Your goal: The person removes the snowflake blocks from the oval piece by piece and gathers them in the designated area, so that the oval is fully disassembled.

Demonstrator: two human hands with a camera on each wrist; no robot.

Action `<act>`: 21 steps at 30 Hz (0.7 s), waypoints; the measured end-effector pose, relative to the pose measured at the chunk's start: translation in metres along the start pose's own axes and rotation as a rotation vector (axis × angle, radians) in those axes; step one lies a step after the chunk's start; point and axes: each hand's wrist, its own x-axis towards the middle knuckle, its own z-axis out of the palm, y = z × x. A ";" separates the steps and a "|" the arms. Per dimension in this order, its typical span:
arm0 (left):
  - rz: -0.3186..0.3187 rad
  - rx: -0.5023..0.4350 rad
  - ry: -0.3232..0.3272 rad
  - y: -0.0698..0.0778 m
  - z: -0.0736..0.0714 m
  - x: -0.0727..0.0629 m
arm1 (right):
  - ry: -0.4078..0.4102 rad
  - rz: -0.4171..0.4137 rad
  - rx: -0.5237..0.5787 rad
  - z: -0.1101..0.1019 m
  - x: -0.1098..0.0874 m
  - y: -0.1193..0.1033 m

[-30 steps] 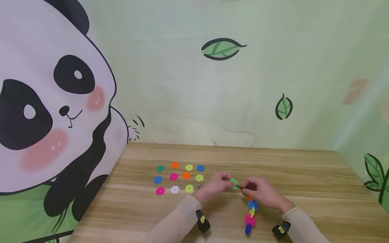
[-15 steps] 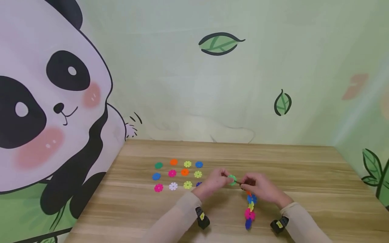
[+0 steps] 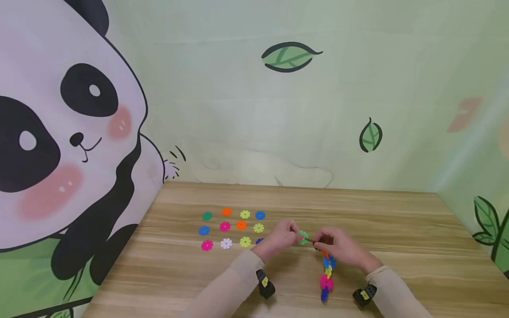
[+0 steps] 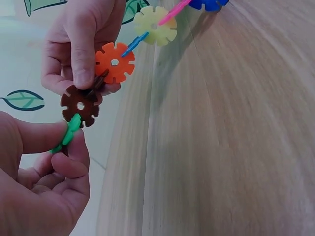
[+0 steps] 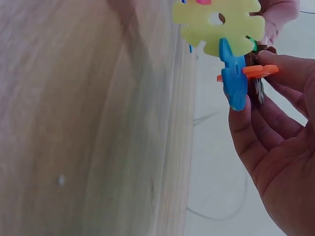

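Note:
My left hand (image 3: 280, 238) pinches a green interlocking disc (image 4: 73, 129) between thumb and fingers. Its edge meets the slotted rim of a brown interlocking disc (image 4: 71, 101); how deep it sits is unclear. On the other side, my right hand (image 3: 343, 249) grips the chain's brown end, with its thumb over a second dark brown piece. From there the chain hangs toward me: an orange disc (image 4: 106, 56), a blue disc (image 3: 329, 262), a yellow disc (image 3: 328, 271), a pink disc (image 3: 326, 282) and a dark blue disc (image 3: 324, 294). Fingers partly hide the brown pieces.
Loose discs lie in rows on the wooden table (image 3: 167, 265) left of the hands, among them a white disc (image 3: 226, 243) and a dark green disc (image 3: 207, 216). My left forearm partly covers a dark blue disc (image 3: 260, 241). Behind the table hangs a panda-printed backdrop (image 3: 222, 110).
The head view has tilted slightly, so the scene sits a little higher. Both hands keep their grips, with the green disc held against the brown one.

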 end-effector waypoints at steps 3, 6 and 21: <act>0.012 0.009 0.003 -0.001 -0.001 0.001 | 0.002 0.001 -0.007 0.001 0.000 0.000; 0.021 -0.005 0.015 -0.004 -0.001 0.001 | -0.002 0.008 -0.020 0.001 0.001 0.000; -0.009 -0.036 0.033 -0.023 -0.028 0.003 | -0.005 0.044 0.006 -0.002 -0.003 -0.004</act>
